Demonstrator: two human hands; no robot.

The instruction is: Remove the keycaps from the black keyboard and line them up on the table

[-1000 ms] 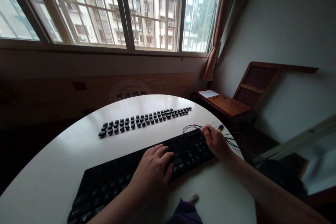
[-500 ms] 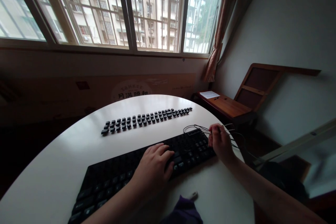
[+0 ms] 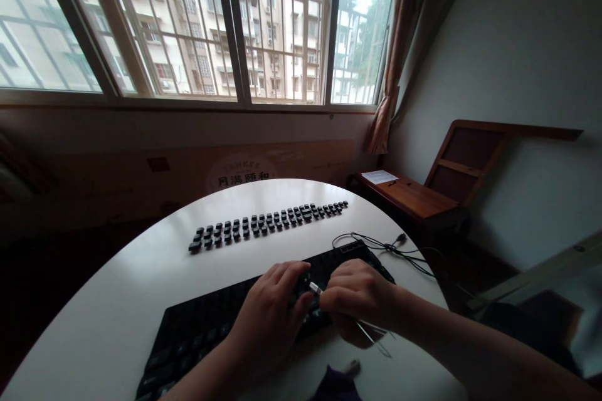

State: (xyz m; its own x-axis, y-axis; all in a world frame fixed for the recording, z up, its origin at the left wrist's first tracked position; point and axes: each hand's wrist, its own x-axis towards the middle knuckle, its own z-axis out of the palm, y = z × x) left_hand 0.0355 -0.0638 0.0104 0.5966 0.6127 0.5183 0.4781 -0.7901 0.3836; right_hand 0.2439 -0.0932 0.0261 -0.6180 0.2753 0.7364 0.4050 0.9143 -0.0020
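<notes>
Keyboard (image 3: 202, 319) is lying at a slant on the white table (image 3: 103, 301), under both hands. The left hand (image 3: 275, 301) is resting on its middle, palm down and unclenched, the fingers loosely bent and the thumb standing apart. The right hand (image 3: 360, 291) is gripping a small tool (image 3: 315, 288); the white tip is pointing at the keyboard beside the left thumb, and thin wire loops are sticking out below the fist. Whether the tip is touching the keyboard, I cannot tell. Beyond, loose black keys (image 3: 268, 222) are standing in slanting rows. A cable (image 3: 395, 249) is looping near the keyboard's far right corner, and a purple cloth (image 3: 336, 385) is lying nearest the camera.
</notes>
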